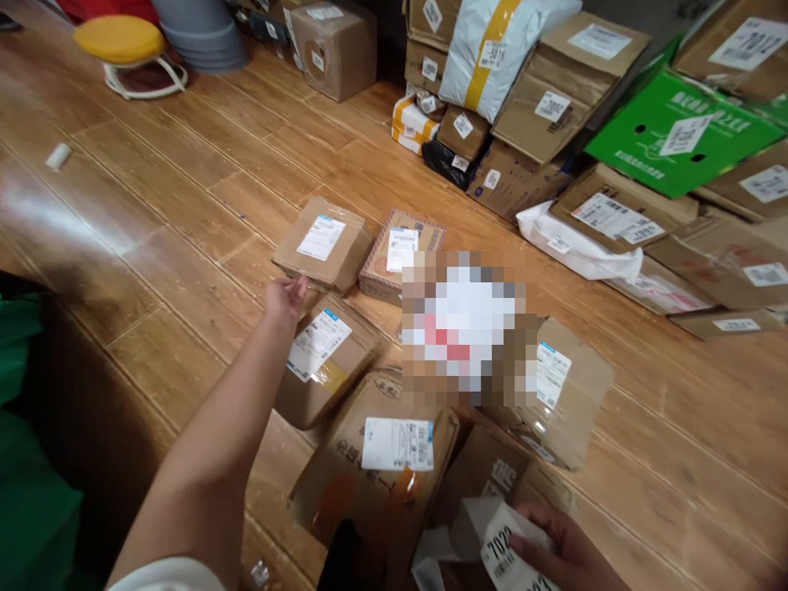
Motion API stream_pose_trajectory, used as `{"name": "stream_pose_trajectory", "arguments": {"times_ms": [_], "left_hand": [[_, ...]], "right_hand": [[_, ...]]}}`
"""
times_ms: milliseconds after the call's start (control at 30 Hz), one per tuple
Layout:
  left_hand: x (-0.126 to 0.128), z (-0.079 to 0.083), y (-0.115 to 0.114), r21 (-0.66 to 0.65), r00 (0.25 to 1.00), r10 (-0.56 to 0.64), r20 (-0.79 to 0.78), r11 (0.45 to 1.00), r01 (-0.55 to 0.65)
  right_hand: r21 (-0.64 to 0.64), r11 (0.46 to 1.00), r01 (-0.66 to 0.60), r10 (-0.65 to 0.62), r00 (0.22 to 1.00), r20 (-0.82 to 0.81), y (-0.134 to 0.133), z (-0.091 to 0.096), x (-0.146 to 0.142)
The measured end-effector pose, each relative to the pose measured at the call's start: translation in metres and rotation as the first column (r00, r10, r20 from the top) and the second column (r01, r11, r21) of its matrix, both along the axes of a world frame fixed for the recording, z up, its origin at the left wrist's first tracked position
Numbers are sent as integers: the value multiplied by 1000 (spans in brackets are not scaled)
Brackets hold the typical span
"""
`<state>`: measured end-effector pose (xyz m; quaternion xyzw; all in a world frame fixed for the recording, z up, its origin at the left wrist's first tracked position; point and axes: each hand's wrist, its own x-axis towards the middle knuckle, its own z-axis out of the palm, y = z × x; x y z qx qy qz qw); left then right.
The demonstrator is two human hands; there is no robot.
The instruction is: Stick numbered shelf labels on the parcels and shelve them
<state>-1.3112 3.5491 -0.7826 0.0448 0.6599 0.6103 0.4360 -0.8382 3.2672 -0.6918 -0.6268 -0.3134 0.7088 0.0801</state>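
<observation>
The strip of printed number labels (501, 546), its top label reading 7022, is at the bottom edge of the view, held in the right hand (557, 542), thumb pressed over the face and the hand closed on it, with pale loops of the strip curling off to the left. Away from it, the left hand (288, 300) is stretched out to the near lower corner of a taped cardboard carton (295, 250) with a white shipping label; its fingers are bunched at that edge, and I cannot tell whether they grip the carton, touch it or hold something small. The step in hand looks like handling numbered labels at the parcels, and the next move would seem to call for a free label edge at the right hand and a flat face on a carton. Just below the left hand lies a second labelled carton (289, 402), and nearer the body a larger carton (350, 455) with dark printed characters. Beside the first carton is a box with a striped border (428, 230), partly covered by a pixelated patch; right of that patch sits another labelled carton (588, 382). All rest on the wood-plank floor (185, 193). Farther back stand stacked parcels with number labels, among them a green printed box (640, 135) and a white mailer with a yellow stripe (523, 45).
</observation>
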Motion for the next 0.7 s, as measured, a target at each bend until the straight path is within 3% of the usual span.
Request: {"name": "stream_pose_trajectory", "arguments": {"times_ms": [133,200,233,267,300,333,367,433,467,533,600,633,700], "left_hand": [[58,38,-45,38,989,-26,146,999,20],[109,59,-88,80,963,-202,180,979,190],[138,70,-115,99,924,-340,175,940,327],[168,81,-146,109,851,-496,174,868,484],[197,91,-178,113,723,-664,188,746,656],[224,99,-210,112,536,-809,243,572,812],[247,104,-241,138,355,-876,326,416,899],[280,109,-292,225,135,-901,413,245,943],[290,108,-310,227,91,-892,443,210,951],[298,101,-334,165,56,-881,470,150,975],[297,92,-345,55,-4,-892,451,23,998],[294,89,-347,-2,-89,-899,428,-99,995],[288,84,-350,-116,-335,-865,375,-402,908]], "right_hand": [[77,995,-71,75,996,-54,1,6,11],[100,991,-94,103,990,-96,-3,15,19],[113,989,-96,110,987,-120,-6,20,22],[131,987,-89,108,984,-145,-11,25,23],[158,985,-72,99,981,-165,-16,30,23],[193,980,-51,87,979,-185,-23,34,22],[233,972,-31,80,976,-203,-30,37,20],[334,943,-13,90,972,-216,-46,39,15],[382,924,-15,101,973,-206,-54,39,14],[437,897,-67,160,971,-180,-68,35,18],[453,874,-176,271,950,-154,-81,29,32],[459,856,-239,330,935,-129,-86,25,42],[466,816,-343,392,920,-9,-95,16,64]]}}
